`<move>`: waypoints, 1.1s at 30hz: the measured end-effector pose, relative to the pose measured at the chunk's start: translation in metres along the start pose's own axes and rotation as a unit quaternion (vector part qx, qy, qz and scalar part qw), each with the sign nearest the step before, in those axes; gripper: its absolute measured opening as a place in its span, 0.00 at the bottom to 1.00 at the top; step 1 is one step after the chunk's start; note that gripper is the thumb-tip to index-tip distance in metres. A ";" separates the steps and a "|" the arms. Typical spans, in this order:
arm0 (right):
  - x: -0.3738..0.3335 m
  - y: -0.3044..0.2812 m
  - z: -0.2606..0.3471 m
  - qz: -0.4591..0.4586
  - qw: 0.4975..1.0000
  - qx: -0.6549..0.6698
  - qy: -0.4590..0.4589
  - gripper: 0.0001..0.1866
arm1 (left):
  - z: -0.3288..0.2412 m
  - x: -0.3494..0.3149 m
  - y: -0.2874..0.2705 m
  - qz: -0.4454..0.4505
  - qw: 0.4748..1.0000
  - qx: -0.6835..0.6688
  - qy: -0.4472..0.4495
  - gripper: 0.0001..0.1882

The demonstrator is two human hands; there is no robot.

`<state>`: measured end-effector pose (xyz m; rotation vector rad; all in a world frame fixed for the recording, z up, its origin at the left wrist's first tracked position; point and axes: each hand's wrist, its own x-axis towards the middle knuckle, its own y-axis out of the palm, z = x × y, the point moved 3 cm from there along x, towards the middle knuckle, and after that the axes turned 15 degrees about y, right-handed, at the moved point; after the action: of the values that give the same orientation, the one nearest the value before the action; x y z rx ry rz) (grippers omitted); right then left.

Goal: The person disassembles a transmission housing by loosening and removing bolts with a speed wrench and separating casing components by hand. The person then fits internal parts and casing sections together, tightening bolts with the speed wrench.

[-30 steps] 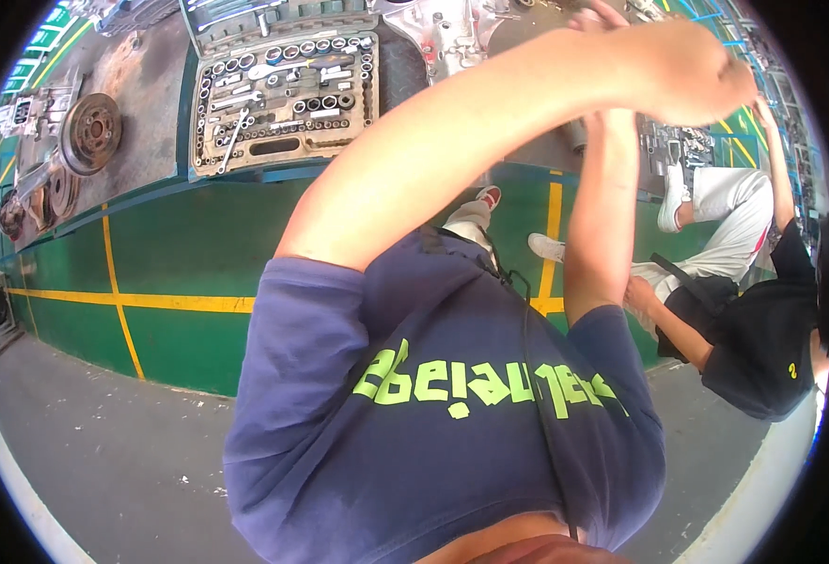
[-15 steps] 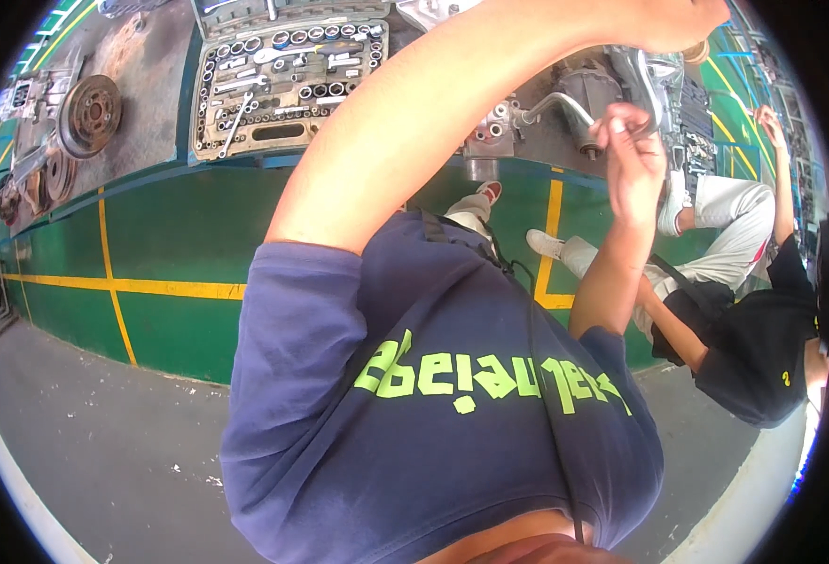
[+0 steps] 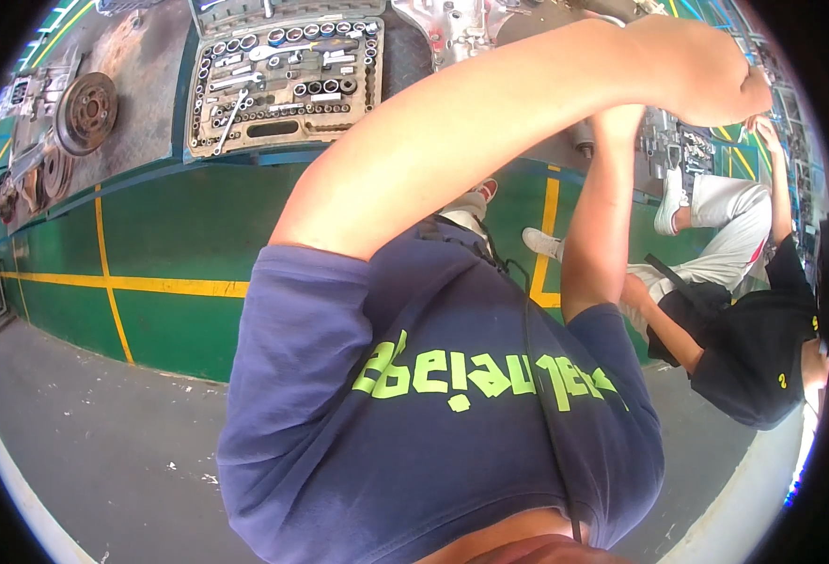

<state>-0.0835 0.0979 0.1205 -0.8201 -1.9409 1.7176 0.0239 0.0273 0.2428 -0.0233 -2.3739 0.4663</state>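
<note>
My left arm reaches across my front to the upper right. At its end my left hand point(image 3: 715, 80) is curled closed, the back of it toward me; what lies inside the fingers, if anything, is hidden. My right forearm rises beneath it. Only the wrist and the base of my right hand point(image 3: 617, 120) show, and my left forearm covers the fingers. Metal parts on the workbench point(image 3: 414, 75) lie around both hands, mostly hidden behind my arm.
An open socket set case point(image 3: 273, 128) with wrenches and a ratchet rests on the bench. Left of it stand a rusty brake disc point(image 3: 88, 113) and other metal parts. A pale metal housing point(image 3: 457, 33) sits beyond my arm. A co-worker in black point(image 3: 753, 348) is close on the right.
My left hand has moved right and slightly down, and its forearm now covers my right hand. The bent metal pipe, seen before beside my right hand, is now hidden.
</note>
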 end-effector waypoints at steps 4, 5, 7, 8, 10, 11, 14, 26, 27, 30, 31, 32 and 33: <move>-0.105 0.008 -0.077 -0.071 0.721 0.274 -0.632 0.12 | -0.024 -0.021 -0.030 -0.055 0.995 0.015 0.084 0.33; -0.110 0.003 -0.094 0.035 0.722 0.310 -0.617 0.10 | -0.015 -0.016 -0.044 -0.004 0.993 -0.022 0.113 0.33; -0.111 0.003 -0.119 0.201 0.688 0.363 -0.595 0.09 | 0.023 0.000 -0.031 -0.034 0.988 0.064 0.138 0.32; -0.104 0.006 -0.130 0.259 0.658 0.386 -0.592 0.09 | 0.000 -0.005 -0.041 -0.058 0.974 0.150 0.159 0.31; -0.081 0.008 -0.145 0.322 0.649 0.398 -0.562 0.09 | -0.003 -0.024 -0.061 -0.031 0.993 -0.029 0.110 0.29; -0.064 0.007 -0.149 0.315 0.663 0.409 -0.542 0.08 | 0.009 -0.013 -0.058 -0.042 0.990 -0.020 0.132 0.28; -0.028 0.004 -0.146 0.294 0.679 0.469 -0.483 0.07 | 0.030 0.005 -0.047 -0.062 0.981 0.049 0.177 0.26; -0.076 0.021 -0.034 -0.077 0.654 0.381 -0.649 0.21 | 0.015 0.014 -0.012 -0.036 0.957 0.132 0.256 0.13; -0.099 0.015 -0.050 -0.014 0.666 0.389 -0.636 0.14 | 0.023 0.010 -0.018 -0.065 0.951 0.169 0.250 0.12; -0.123 0.007 -0.104 0.143 0.638 0.426 -0.626 0.09 | 0.024 0.003 -0.057 -0.098 0.954 0.095 0.266 0.17; -0.110 0.014 -0.114 0.197 0.637 0.435 -0.606 0.07 | 0.022 -0.004 -0.074 -0.087 0.988 0.060 0.109 0.20; -0.087 0.023 -0.121 0.269 0.639 0.445 -0.568 0.06 | 0.021 -0.011 -0.085 -0.077 0.996 0.018 -0.051 0.23; -0.068 0.015 -0.128 0.284 0.626 0.463 -0.560 0.05 | 0.022 -0.016 -0.086 -0.105 0.992 -0.049 -0.039 0.28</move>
<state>0.0530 0.1479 0.1299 0.2367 -0.7250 3.6684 0.0309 -0.0630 0.2463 0.2021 -2.4400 0.2539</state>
